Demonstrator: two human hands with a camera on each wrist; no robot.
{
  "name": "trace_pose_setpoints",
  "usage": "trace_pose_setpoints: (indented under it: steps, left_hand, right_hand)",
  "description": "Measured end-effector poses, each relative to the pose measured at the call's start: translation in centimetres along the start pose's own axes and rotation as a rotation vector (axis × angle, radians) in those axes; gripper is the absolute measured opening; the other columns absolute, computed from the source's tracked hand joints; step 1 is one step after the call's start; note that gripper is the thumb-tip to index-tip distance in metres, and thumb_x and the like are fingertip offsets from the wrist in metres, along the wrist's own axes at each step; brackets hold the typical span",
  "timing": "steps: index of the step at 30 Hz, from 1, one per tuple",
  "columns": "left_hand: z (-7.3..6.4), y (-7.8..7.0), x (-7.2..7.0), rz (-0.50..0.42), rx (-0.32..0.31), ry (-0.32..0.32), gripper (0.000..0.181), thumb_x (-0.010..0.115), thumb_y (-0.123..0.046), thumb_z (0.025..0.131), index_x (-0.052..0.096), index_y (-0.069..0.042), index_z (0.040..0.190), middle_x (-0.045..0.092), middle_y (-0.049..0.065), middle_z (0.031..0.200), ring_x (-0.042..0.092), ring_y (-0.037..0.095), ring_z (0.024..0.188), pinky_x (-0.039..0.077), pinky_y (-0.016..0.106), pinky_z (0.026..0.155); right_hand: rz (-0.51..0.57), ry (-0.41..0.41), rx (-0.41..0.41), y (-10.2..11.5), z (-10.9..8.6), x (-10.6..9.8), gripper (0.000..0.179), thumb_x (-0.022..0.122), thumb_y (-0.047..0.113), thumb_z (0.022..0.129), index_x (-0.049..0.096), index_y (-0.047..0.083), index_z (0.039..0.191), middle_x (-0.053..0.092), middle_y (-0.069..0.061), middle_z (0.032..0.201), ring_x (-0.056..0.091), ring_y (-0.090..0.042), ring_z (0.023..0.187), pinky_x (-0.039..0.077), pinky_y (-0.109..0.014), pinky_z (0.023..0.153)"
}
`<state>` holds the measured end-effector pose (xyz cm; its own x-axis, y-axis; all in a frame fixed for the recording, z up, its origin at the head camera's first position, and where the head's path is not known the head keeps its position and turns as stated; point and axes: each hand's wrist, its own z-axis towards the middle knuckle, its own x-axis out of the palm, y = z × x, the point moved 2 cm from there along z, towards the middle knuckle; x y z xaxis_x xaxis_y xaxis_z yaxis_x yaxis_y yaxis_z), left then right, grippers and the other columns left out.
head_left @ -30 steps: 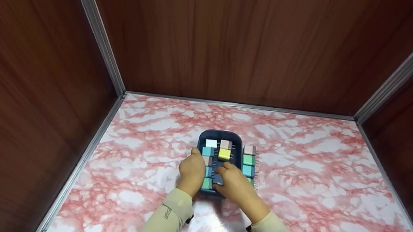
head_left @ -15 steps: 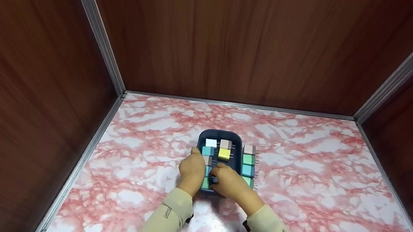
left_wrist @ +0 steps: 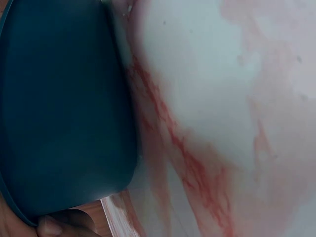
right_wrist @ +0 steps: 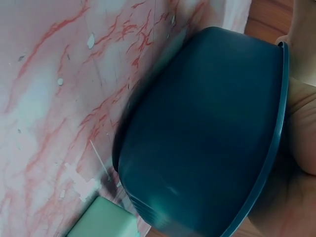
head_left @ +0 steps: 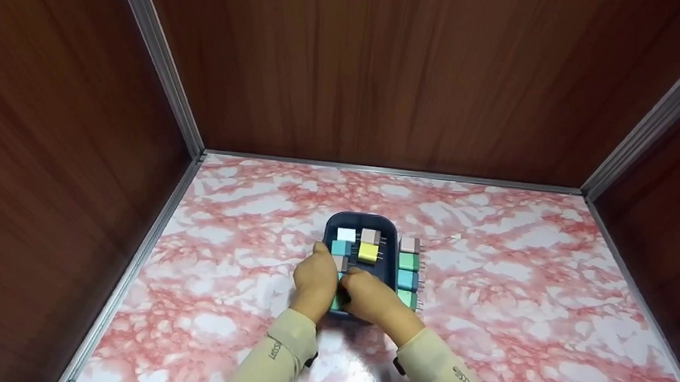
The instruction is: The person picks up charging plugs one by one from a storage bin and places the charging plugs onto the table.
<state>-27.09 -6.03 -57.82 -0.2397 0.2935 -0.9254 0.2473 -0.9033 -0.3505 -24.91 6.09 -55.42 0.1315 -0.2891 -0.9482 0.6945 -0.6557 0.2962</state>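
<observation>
A dark blue tray (head_left: 395, 262) holds several charger plugs with metal prongs. My left hand (head_left: 315, 274) grips its left side; in the left wrist view a fingertip (left_wrist: 52, 227) sits at the rim. Inside the tray's near end, my right hand (head_left: 371, 297) has curled fingers at a blue plug (head_left: 341, 276), apparently pinching it; the fingertips are largely hidden. A green plug (head_left: 335, 303) lies partly covered below. Farther back are a white plug (head_left: 346, 234), a teal one (head_left: 340, 248), a pink one (head_left: 370, 236) and a yellow one (head_left: 368, 253).
Right of the tray, a column of plugs lies on the red-and-white marbled table (head_left: 502, 289): pink (head_left: 410, 245), green (head_left: 408, 261), teal (head_left: 407, 279) and light green (head_left: 406, 299). Brown wood-look walls (head_left: 385, 73) with metal edging enclose three sides.
My right hand has moved left within the tray, its fingers closing in at the near left plugs. The left hand keeps its hold on the tray.
</observation>
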Motion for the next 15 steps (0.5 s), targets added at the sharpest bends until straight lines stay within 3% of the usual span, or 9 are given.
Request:
trace_pose_setpoints:
  steps: [7,15]
  left_hand:
    - [-0.05,-0.04,-0.18,0.002,0.001,-0.034,0.009,0.050,-0.009,0.097,0.053,-0.006,0.105,0.075,0.014,0.077,0.073,0.029,0.068,0.056,0.045,0.057]
    - [0.09,-0.01,0.07,0.025,0.000,-0.019,0.010,0.050,-0.009,0.097,0.052,-0.006,0.106,0.075,0.013,0.078,0.073,0.028,0.068,0.056,0.044,0.056]
  right_hand:
    - [0.005,0.017,0.004,0.03,0.37,-0.10,0.014,0.079,0.004,0.078,0.067,0.012,0.079,0.064,-0.003,0.080,0.058,-0.018,0.070,0.051,-0.039,0.064]
    - [0.003,0.028,0.018,-0.29,0.24,-0.01,0.014,0.078,0.005,0.080,0.066,0.012,0.076,0.064,-0.003,0.079,0.058,-0.017,0.067,0.050,-0.039,0.063]
